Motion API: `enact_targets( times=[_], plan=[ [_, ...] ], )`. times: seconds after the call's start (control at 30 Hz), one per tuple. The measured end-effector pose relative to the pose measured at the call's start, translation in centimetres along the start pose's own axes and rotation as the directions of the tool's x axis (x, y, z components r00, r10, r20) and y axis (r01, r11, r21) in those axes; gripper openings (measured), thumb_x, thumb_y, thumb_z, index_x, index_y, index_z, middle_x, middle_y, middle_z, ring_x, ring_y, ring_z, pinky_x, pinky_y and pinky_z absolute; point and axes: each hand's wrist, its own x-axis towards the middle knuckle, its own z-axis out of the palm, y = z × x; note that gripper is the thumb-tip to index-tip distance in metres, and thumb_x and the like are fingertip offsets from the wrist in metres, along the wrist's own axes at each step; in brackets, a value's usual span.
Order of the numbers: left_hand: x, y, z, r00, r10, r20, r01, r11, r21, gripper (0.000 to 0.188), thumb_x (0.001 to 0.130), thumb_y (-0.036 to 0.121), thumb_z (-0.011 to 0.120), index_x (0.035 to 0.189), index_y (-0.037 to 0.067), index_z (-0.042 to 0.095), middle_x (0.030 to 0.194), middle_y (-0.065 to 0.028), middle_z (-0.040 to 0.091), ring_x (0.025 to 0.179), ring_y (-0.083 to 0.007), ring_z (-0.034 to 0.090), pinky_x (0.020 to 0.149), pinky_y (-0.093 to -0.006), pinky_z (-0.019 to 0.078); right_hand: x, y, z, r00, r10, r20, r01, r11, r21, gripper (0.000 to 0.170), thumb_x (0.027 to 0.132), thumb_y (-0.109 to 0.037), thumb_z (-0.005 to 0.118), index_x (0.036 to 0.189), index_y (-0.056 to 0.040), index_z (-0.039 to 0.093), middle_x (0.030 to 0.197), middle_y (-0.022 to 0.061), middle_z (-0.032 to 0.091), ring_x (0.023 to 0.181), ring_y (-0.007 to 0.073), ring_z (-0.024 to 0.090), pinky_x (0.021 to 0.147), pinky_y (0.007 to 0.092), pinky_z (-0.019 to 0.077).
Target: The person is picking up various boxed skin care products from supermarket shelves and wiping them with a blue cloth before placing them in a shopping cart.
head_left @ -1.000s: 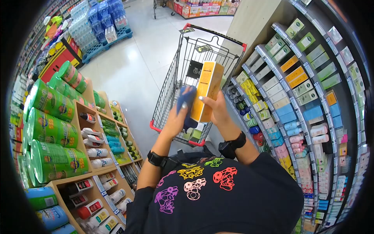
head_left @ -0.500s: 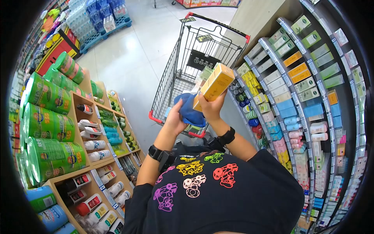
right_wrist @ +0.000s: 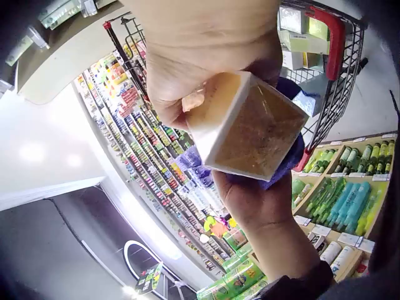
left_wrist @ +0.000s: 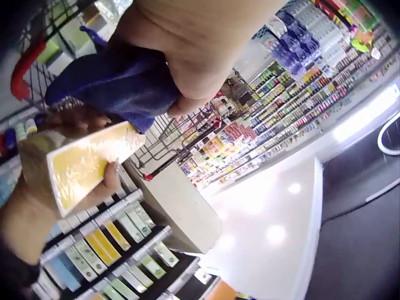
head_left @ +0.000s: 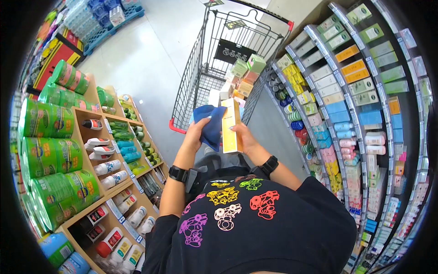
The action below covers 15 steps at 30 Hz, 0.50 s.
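Observation:
My right hand [head_left: 247, 140] grips a yellow box with white edges [head_left: 232, 125] from its right side, thumb across the front. In the right wrist view the end face of the box [right_wrist: 262, 131] points at the camera. A dark blue cloth [head_left: 210, 125] is bunched in my left hand [head_left: 194, 136], with the thumb on top of it. The cloth lies against the left side of the box. In the left wrist view the cloth [left_wrist: 119, 84] overlaps the far end of the box [left_wrist: 94, 165]. Both hands are close together in front of my body, over the near end of the cart.
A shopping cart [head_left: 182, 98] stands ahead, several boxes [head_left: 246, 75] piled in its right part. Shelves of boxed goods [head_left: 328, 82] curve along the right. At left, a wooden rack [head_left: 98, 137] holds bottles, with green tubs [head_left: 64, 192] beside it. Bottled water [head_left: 86, 20] stands far left.
The box has tipped from slanting right to nearly upright, after turning in the right hand. The left hand with the cloth has shifted slightly left. More of the cart's boxes now shows.

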Motion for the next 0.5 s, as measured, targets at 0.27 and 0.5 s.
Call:
enact_targets(
  times=[0.27,0.5],
  plan=[
    [-1.9,-0.2,-1.5,0.942,0.334,0.020,-0.209,0.540,0.815,0.059,0.077,0.017,0.069,0.129,0.001,0.047,0.112,-0.0205,0.061,0.102,-0.0266,0.061,0.088,-0.0334,0.0468,1.2,2.6,-1.4,0.989,-0.094,-0.114,0.059,0.958,-0.281,0.052,0.071,-0.004,0.062,0.119,-0.0054,0.043,0.097,0.0059,0.057,0.083,0.0174,0.060,0.074,0.0318,0.0517],
    [-2.2,-3.3,-5.0,0.924,0.353,0.147,-0.114,-0.111,0.987,0.058,0.075,0.028,0.071,0.127,0.009,0.052,0.126,-0.0251,0.048,0.112,-0.0372,0.051,0.096,-0.0413,0.0409,1.2,2.7,-0.9,0.974,-0.162,-0.158,0.114,0.955,-0.273,0.055,0.069,-0.004,0.064,0.120,-0.0041,0.042,0.099,0.0058,0.056,0.087,0.0162,0.059,0.075,0.0304,0.0504]
  ],
)
